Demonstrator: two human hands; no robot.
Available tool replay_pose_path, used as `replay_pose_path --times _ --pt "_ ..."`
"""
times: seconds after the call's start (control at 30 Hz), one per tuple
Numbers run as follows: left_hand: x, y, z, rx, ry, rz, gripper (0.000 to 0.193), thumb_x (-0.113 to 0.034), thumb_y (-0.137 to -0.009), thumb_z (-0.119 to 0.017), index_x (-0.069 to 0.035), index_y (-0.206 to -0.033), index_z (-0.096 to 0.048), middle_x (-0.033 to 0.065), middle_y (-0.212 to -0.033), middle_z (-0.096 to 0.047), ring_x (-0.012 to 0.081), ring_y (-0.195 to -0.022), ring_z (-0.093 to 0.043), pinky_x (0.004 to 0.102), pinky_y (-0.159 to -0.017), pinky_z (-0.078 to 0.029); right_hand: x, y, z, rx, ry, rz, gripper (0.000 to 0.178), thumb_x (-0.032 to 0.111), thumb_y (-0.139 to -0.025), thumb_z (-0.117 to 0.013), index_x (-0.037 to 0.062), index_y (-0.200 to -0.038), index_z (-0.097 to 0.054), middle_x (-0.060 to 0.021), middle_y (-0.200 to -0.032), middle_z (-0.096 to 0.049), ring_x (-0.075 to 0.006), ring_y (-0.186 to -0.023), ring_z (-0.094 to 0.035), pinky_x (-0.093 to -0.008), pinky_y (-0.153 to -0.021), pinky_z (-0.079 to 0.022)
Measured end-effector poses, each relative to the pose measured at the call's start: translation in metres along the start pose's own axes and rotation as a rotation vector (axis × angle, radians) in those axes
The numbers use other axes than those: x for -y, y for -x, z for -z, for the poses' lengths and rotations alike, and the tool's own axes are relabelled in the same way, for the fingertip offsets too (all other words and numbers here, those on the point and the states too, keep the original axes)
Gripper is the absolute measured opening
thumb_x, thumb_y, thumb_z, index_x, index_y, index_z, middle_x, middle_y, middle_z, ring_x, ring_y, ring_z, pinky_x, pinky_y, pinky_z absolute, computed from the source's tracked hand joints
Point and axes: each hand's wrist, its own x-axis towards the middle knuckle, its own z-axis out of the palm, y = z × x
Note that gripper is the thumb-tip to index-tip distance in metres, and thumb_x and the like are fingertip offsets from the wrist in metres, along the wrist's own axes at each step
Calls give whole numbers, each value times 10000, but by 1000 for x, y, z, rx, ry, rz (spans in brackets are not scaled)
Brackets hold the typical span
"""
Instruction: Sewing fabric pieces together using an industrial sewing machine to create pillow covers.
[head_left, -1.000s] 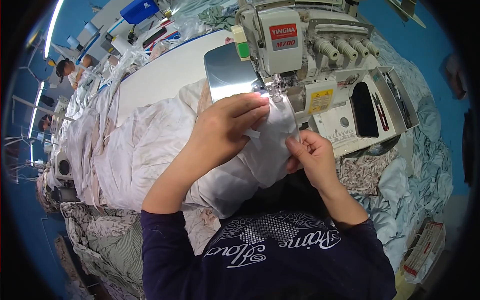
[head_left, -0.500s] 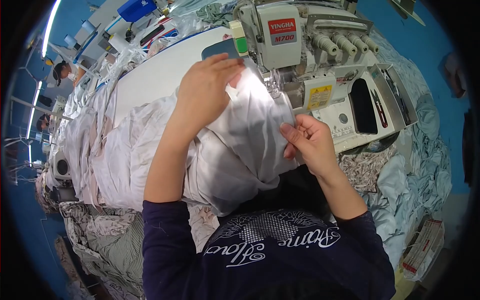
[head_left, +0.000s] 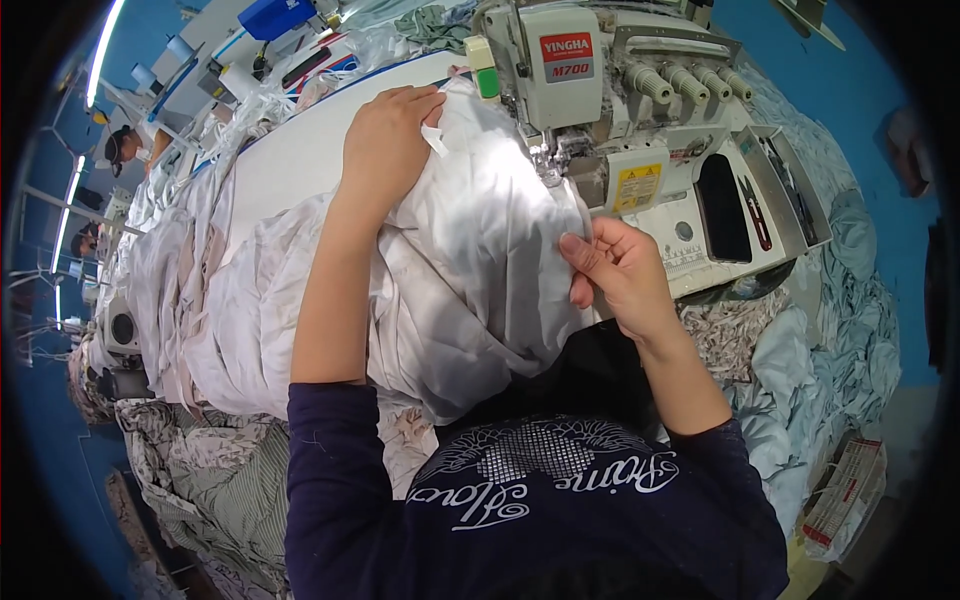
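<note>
A large piece of white fabric lies in loose folds over the table and down toward my lap. Its far right edge runs up to the presser foot of a white overlock sewing machine, under a bright lamp spot. My left hand rests flat on the fabric left of the needle area, fingers stretched out. A small white tag or strip sticks up beside its fingers. On the near side of the presser foot, my right hand pinches the fabric's right edge between thumb and fingers.
Right of the needle, the machine bed holds a black phone-like slab, red-handled thread snips and a narrow metal tray. Heaps of pale green fabric lie at the right. Patterned and striped cloth hangs at lower left. Another person sits far left.
My left hand has slid left, away from the presser foot. The fabric beside it now spreads flatter and covers the dark grey patch. My right hand keeps its pinch, almost in place.
</note>
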Motion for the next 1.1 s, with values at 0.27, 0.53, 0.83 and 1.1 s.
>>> replay_pose_path --times 0.27,0.53,0.83,1.1 --pt "-10 16 55 -52 190 -62 278 -87 -747 -625 -40 -1021 -633 115 -1047 -631 270 -971 -586 351 -802 -480 -99 57 3 587 636 85 432 250 -778 -704 21 -1121 -573 -153 -1058 -612 -257 -956 -598 -311 -816 -494" --pt "-62 162 119 729 783 153 241 -115 -705 -759 -41 -890 -622 22 -710 -619 123 -568 -565 225 -495 -418 -170 30 -54 557 791 663 424 213 -903 -528 40 -1278 -432 -137 -1245 -489 -231 -1044 -550 -330 -889 -460" --pt "-142 328 51 -33 200 875 342 -200 -813 -573 7 -1085 -568 223 -1068 -573 378 -1034 -530 405 -875 -422 10 53 -126 850 8 446 235 121 -870 -568 5 -1073 -544 -84 -715 -631 -194 -578 -617 -284 -574 -511" --pt "-63 229 207 -565 1202 473 233 -67 -884 -463 72 -1027 -584 111 -1008 -613 190 -897 -604 273 -766 -494 -58 7 -98 1475 -612 150 406 258 -821 -636 -82 -1030 -562 -150 -849 -659 -192 -699 -656 -278 -713 -519"
